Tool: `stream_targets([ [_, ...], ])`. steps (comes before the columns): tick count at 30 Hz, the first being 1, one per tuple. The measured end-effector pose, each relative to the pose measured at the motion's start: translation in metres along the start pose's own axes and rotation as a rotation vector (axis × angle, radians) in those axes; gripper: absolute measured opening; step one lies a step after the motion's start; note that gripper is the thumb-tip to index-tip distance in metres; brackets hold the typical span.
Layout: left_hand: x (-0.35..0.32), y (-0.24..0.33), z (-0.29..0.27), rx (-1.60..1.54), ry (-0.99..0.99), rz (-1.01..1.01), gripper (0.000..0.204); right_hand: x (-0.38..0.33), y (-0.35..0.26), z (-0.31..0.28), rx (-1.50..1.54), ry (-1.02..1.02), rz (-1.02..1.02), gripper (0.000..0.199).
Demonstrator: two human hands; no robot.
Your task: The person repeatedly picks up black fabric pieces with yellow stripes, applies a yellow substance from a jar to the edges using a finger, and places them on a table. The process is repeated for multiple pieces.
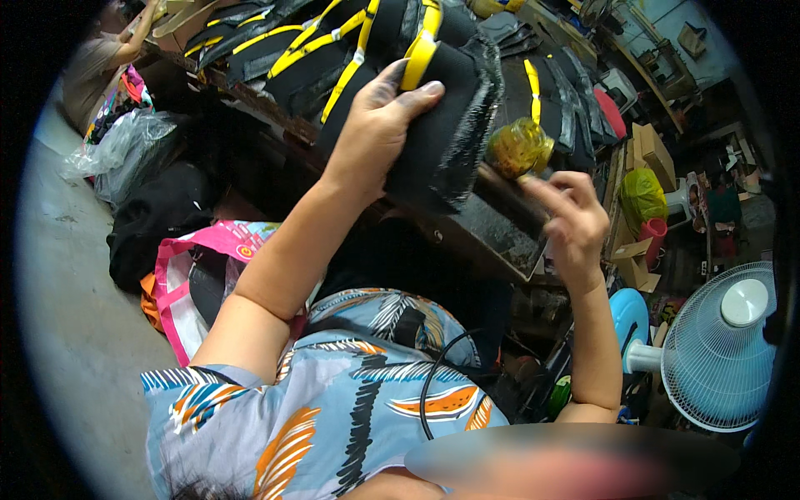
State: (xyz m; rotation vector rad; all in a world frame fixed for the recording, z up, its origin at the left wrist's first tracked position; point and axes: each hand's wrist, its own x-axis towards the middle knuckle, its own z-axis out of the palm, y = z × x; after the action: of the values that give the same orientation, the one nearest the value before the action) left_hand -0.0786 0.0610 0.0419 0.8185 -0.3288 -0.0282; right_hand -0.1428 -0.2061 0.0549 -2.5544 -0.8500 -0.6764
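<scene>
Starting at the far left, another person (100,62) in a grey-brown top reaches up toward the stacked goods; below them lie a clear plastic bag (125,150) and a black bundle (154,221) on the concrete floor (67,317); nearer sits a pink-trimmed tote bag (187,267). Toward the middle, the left hand (375,129) grips a black fabric piece (442,137) with a frayed edge and a yellow strap (421,50), thumb over the strap, fingers behind; it is lifted off a row of similar black-and-yellow pieces (292,50) on the dark workbench (492,229). Further right, a yellowish crumpled plastic wad (518,148) rests just beside that piece; the right hand (575,221) hovers near it, fingers loosely curled, index extended, holding nothing visible; beyond stand a cardboard box (652,154) and a white fan (721,350).
</scene>
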Motion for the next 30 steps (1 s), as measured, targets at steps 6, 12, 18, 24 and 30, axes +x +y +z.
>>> stream_targets([
  [6,0.025,0.021,0.004,0.046,0.111,-0.158,0.043,-0.015,0.083,0.037,0.699,0.378,0.709,0.043],
  [12,0.069,0.002,0.026,0.065,-0.016,-0.428,0.06,-0.037,0.092,0.075,0.86,0.451,0.718,0.045],
  [18,0.137,-0.053,0.049,0.191,-0.115,-0.54,0.04,-0.03,0.096,0.068,0.867,0.443,0.678,0.043],
  [24,0.208,-0.122,0.047,0.111,-0.192,-0.656,0.036,-0.026,0.101,0.067,0.888,0.469,0.678,0.04],
  [30,0.246,-0.161,0.036,1.012,-0.301,-0.547,0.051,-0.024,0.114,0.069,0.842,0.471,0.628,0.04],
])
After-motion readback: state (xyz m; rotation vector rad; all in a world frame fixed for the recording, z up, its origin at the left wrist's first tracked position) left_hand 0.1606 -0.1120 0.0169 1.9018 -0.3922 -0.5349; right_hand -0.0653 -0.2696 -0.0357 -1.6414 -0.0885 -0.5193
